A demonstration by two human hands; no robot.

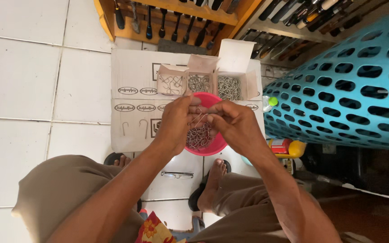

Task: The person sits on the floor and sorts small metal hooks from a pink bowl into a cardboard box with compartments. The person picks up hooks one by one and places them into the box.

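Both my hands meet above a pink bowl full of small metal hooks. My left hand and my right hand pinch thin wire hooks between their fingertips, held just over the bowl. The bowl rests on a flattened cardboard sheet on the tiled floor. Behind the bowl stand three small open cardboard boxes holding more metal hooks. Two loose hooks lie on the cardboard to the left of my left hand.
A large turquoise perforated basket lies at the right. A wooden rack with dark-handled tools stands at the back. Eyeglasses lie on the white tile between my knees. A yellow and red container sits under the basket.
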